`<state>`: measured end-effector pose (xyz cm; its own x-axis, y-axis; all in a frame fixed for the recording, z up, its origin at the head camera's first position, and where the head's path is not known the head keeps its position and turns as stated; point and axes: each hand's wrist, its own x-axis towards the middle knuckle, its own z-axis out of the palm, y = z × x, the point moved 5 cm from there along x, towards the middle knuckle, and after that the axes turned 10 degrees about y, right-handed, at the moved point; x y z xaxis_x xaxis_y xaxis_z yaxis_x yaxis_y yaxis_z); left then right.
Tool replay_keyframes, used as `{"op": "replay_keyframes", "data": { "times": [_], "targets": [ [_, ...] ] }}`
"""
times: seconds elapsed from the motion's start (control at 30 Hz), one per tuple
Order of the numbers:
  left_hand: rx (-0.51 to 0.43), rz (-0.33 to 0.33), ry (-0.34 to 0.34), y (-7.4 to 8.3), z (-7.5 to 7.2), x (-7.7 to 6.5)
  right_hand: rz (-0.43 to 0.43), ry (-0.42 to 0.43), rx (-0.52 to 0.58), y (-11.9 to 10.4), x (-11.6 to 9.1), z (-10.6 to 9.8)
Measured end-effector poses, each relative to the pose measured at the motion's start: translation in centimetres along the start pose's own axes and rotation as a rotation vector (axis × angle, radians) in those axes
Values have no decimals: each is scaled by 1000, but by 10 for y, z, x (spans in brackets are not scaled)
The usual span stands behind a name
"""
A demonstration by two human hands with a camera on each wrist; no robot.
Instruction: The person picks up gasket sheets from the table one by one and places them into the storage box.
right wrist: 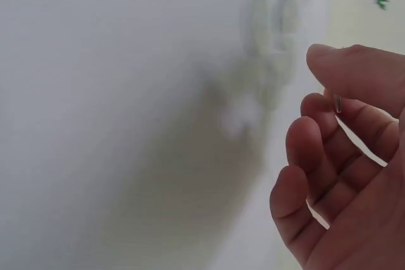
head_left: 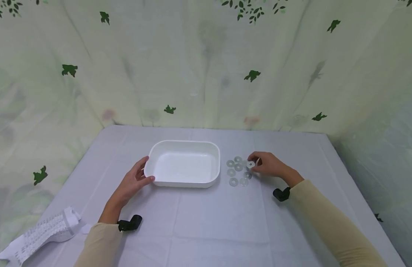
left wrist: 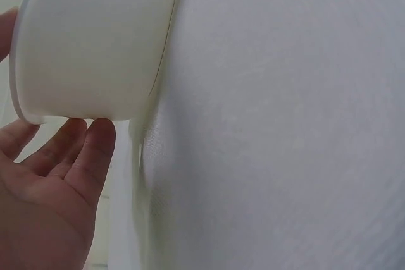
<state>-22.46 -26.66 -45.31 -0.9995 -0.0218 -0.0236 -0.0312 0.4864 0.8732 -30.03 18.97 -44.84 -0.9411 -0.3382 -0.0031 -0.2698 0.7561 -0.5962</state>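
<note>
A white rectangular tray with rounded corners stands on the table. My left hand holds its left end, with the thumb at the near corner and fingers around the far side. In the left wrist view the fingertips touch the outer wall of the tray. My right hand pinches a flat metal washer between thumb and fingers, above the right side of a group of washers. In the right wrist view only a thin edge of the pinched washer shows below the thumb.
A white cloth covers the table. Crumpled printed paper lies at the near left. A pale curtain with leaf patterns hangs behind the table and along its sides. Each wrist wears a small black camera.
</note>
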Motion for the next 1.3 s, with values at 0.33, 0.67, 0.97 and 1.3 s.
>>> {"op": "replay_keyframes", "data": {
  "times": [0.33,0.67,0.97,1.3],
  "targets": [
    [-6,7,1,1,2,-2,-46,35,63,-42,22,-18],
    [33,-5,4,3,0,1,-63,28,130,-72,45,-17],
    [43,-4,12,1,-1,0,-82,-28,178,-103,64,-3],
    [40,11,20,-2,2,-2,-111,-77,207,-134,75,12]
  ]
}}
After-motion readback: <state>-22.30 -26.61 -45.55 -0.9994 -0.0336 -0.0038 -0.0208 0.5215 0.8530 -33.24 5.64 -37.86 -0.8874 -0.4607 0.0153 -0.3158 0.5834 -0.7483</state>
